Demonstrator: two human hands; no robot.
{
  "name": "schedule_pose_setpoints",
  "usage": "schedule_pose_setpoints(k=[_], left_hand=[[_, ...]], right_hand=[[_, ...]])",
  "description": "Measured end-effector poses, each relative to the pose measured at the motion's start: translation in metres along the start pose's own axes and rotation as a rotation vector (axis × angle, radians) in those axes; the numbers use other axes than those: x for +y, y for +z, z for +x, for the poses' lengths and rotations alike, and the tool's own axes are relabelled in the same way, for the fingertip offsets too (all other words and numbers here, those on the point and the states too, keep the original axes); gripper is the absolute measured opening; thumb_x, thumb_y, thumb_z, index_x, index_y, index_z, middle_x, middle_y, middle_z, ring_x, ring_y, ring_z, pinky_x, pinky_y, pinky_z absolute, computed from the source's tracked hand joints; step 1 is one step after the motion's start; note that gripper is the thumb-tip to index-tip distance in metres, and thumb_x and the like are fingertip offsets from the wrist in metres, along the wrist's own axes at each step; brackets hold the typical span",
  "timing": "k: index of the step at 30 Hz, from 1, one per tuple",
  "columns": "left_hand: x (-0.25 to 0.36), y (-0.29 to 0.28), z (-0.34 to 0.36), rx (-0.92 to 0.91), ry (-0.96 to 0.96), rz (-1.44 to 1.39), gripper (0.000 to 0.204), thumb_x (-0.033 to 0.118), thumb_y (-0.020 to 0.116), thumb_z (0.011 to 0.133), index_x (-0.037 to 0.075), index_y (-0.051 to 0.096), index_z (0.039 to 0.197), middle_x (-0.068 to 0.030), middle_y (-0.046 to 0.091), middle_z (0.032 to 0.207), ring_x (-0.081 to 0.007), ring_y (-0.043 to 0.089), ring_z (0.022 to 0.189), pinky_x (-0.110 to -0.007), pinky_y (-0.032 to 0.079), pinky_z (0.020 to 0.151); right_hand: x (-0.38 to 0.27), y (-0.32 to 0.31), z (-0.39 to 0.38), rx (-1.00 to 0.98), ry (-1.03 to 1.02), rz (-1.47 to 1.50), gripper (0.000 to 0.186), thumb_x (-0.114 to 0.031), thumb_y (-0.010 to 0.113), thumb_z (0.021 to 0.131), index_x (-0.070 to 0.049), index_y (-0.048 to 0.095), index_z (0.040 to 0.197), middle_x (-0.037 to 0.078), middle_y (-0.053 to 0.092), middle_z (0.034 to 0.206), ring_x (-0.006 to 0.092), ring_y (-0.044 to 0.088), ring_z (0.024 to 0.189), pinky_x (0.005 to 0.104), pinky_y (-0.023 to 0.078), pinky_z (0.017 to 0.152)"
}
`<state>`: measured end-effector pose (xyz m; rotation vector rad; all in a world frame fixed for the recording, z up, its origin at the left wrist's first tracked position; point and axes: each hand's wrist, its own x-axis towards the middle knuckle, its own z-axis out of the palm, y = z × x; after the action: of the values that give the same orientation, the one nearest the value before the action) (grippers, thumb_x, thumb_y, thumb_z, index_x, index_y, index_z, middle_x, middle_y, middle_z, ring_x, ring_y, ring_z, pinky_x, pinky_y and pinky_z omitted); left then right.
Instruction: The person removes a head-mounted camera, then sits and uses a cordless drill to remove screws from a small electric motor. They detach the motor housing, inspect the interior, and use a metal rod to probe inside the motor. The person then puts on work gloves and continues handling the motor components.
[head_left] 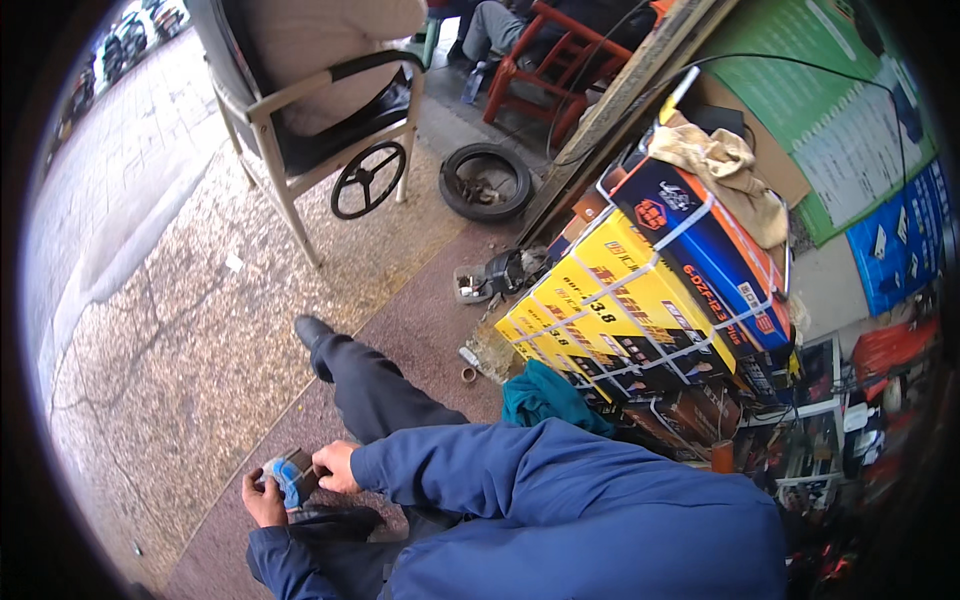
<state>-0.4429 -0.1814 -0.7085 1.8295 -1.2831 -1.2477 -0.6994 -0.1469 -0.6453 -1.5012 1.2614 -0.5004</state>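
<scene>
Both hands [264, 502] hold a blue-and-grey object [290, 483]; a tyre [521, 182] contains debris [482, 191].

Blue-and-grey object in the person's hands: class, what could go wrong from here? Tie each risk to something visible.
1. The blue-and-grey object is held up between the left hand and right hand; it might drop if the grip loosens.
2. The pale cloth drapes over the strapped boxes and could slide off if bumped.
3. The small brown ring lies loose on the ground and could be kicked away.

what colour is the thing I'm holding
The held object is blue and brownish grey, head view.
</scene>
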Motion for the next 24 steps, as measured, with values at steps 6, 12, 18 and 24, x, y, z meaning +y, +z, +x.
schedule_pose_setpoints(k=[6, 12, 18, 24], left_hand=[[0.016, 0.002, -0.03, -0.048, 0.176, 0.052, 0.025, 0.018, 0.061, 0.082, 0.0, 0.068, 0.097, -0.013, 0.069, 0.083, -0.0227, 0.065, 0.076, -0.035, 0.052, 0.07], [0.036, 0.039, -0.092, 0.105, 0.078, 0.266, 0.028, 0.03, 0.064, 0.08, 0.003, 0.07, 0.084, -0.0173, 0.067, 0.075, -0.0252, 0.066, 0.072, -0.037, 0.051, 0.066], [0.033, 0.04, -0.102, 0.049, 0.044, 0.063, 0.027, 0.025, 0.067, 0.08, 0.001, 0.067, 0.094, -0.016, 0.069, 0.083, -0.0228, 0.068, 0.074, -0.034, 0.053, 0.069], [0.034, 0.034, -0.096, 0.058, 0.089, -0.065, 0.027, 0.021, 0.065, 0.079, 0.003, 0.065, 0.098, -0.019, 0.067, 0.086, -0.0278, 0.067, 0.079, -0.036, 0.053, 0.072]], right_hand=[[0.015, -0.008, -0.008, -0.185, -0.074, -0.008, 0.032, -0.03, 0.063, 0.078, -0.005, 0.067, 0.097, 0.017, 0.067, 0.091, 0.0299, 0.065, 0.086, 0.0399, 0.052, 0.077], [0.024, -0.006, -0.002, -0.331, 0.126, 0.323, 0.024, -0.014, 0.067, 0.086, 0.004, 0.062, 0.101, 0.009, 0.065, 0.082, 0.0146, 0.063, 0.069, 0.0292, 0.052, 0.062], [0.03, 0.006, 0.006, -0.386, 0.193, 0.263, 0.029, -0.016, 0.066, 0.085, 0.006, 0.062, 0.104, 0.01, 0.067, 0.086, 0.016, 0.064, 0.075, 0.0303, 0.052, 0.068], [0.036, 0.013, 0.013, -0.402, 0.3, 0.185, 0.029, -0.012, 0.063, 0.087, 0.007, 0.058, 0.108, 0.013, 0.065, 0.088, 0.0209, 0.066, 0.072, 0.0318, 0.056, 0.062]])
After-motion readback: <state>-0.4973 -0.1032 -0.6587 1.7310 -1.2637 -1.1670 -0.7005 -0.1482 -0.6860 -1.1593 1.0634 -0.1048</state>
